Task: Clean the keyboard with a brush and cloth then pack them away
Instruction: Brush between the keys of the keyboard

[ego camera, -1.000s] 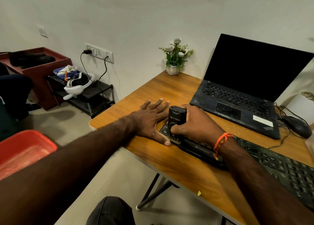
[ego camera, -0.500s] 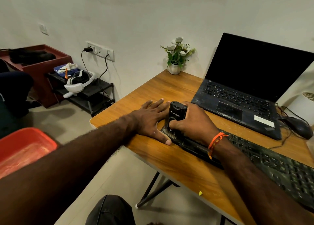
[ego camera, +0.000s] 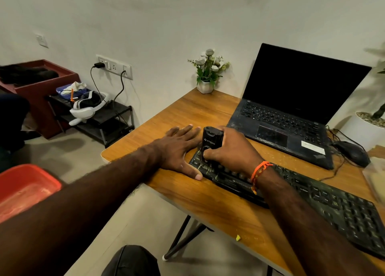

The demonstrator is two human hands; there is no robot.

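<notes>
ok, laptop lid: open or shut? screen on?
Open: the laptop lid stands up behind its exposed keys on the desk. The screen is uniformly black, so it looks off or asleep; cannot tell which.

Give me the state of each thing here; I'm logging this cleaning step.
Laptop: lid open, screen dark.
Keyboard: flat on desk, dusty.
Black brush: upright on the keyboard's left end.
Right hand: grips the brush.
Left hand: flat on the desk, fingers spread.
Wall socket: two plugs in.

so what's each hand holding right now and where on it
The right hand grips the black brush around its lower body, thumb on the front. The left hand holds nothing, flat on the table.
</notes>
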